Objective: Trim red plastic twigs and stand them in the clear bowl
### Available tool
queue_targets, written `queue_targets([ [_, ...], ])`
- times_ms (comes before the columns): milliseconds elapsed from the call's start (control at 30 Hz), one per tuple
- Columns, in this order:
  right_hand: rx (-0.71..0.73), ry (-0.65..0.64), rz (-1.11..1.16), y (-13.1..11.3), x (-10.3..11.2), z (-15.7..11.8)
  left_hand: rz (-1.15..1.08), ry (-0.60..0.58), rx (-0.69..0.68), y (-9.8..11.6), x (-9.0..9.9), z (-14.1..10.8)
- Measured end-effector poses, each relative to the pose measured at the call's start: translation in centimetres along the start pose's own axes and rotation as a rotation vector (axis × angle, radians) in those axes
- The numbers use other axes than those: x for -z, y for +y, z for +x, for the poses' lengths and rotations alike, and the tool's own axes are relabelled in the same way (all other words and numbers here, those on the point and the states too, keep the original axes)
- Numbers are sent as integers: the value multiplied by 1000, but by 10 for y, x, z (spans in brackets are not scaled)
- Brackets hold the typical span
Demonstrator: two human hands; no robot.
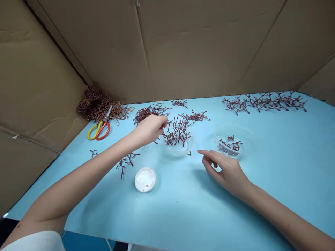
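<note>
My left hand (151, 128) is closed at the left rim of a clear plastic bowl (178, 150), its fingertips turned down and partly hidden. What it holds, if anything, I cannot make out. Dark brown branching twigs (178, 132) sit in that bowl and rise above its rim. My right hand (225, 170) hovers over the table to the right, index finger stretched out, the others loosely bent, holding nothing. A small twig piece (189, 153) lies just left of its fingertip. Behind this hand stands a second clear bowl (235, 153) with a few twig pieces (231, 144).
A small white dish (145, 179) stands near the front. Scissors (102, 127) with yellow and red handles lie left, against a tangled twig heap (101, 104). More twigs (264, 103) spread at the back right. Cardboard walls (188, 52) enclose the blue table (178, 216).
</note>
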State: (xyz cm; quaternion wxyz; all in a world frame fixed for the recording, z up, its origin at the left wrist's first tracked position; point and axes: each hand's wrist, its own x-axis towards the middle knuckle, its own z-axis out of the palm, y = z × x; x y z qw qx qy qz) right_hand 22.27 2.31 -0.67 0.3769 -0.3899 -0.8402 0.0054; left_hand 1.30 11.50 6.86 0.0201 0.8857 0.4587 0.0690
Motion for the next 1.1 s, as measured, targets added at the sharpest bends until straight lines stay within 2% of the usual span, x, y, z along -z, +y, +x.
queue_targets([
  [133,-6,-14,12,3,-3,-3,53,-10,-68,-1,-7,13],
  [367,-1,-34,-4,5,-3,-4,67,79,-69,-1,-5,17],
  [500,2,-32,-7,4,-1,-3,95,264,-60,-11,15,-14],
  [567,-1,-26,-12,3,0,-2,127,383,9,-25,27,-42],
  [600,0,-25,-11,3,-1,-2,149,389,48,-35,30,-57],
  [633,3,-28,-6,2,-1,-2,152,344,91,-46,31,-72],
  [700,11,-46,11,2,-4,-3,131,173,143,-68,21,-100],
  [767,21,-66,31,1,-7,-4,77,-24,167,-83,1,-120],
  [800,25,-74,40,1,-9,-4,68,-84,161,-87,-11,-126],
  [867,28,-84,48,1,-11,-5,46,-129,138,-89,-32,-132],
  [933,31,-81,45,1,-12,-6,13,-129,103,-85,-44,-132],
  [1100,41,-77,24,-2,-10,-9,-14,-101,46,-73,-46,-123],
])
